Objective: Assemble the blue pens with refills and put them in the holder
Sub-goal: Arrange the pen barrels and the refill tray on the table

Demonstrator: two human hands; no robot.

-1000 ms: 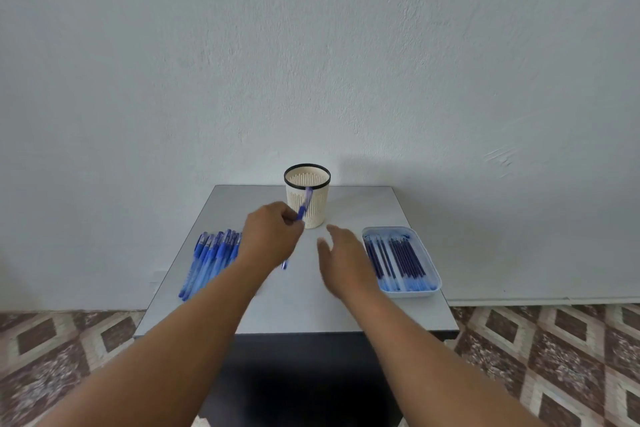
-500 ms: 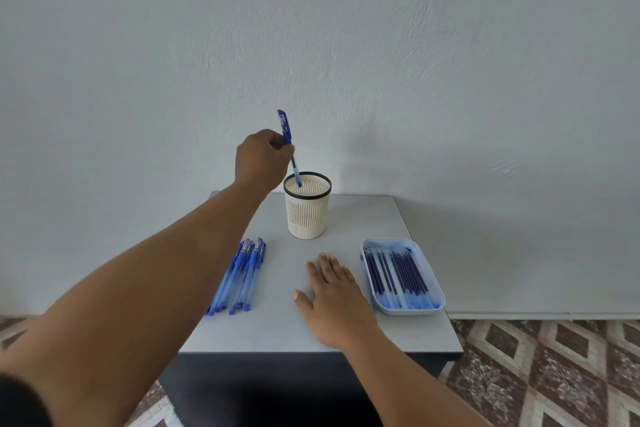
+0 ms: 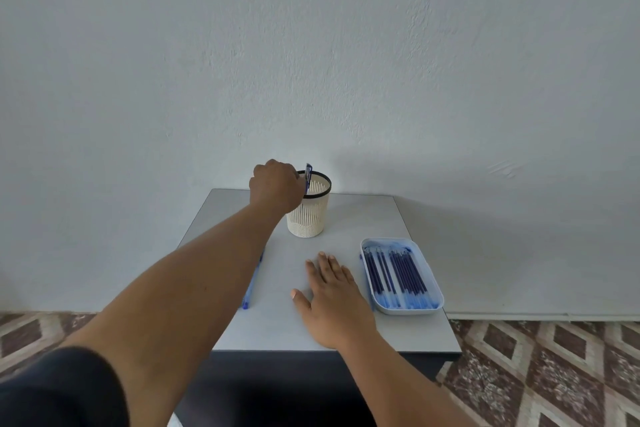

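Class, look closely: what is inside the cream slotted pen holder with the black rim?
One blue pen goes into the cream slotted pen holder, its top sticking above the rim, gripped by the left hand. That hand covers part of the opening, so the holder's bottom cannot be seen.

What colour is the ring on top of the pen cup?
Black. The ring tops the cream holder, seen in the head view.

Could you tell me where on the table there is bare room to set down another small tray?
Bare top lies behind the refill tray, between the holder and the table's right edge. The middle is taken by the right hand, resting flat. The left side is crowded: the left hand at the holder with a pen, its forearm over loose pens.
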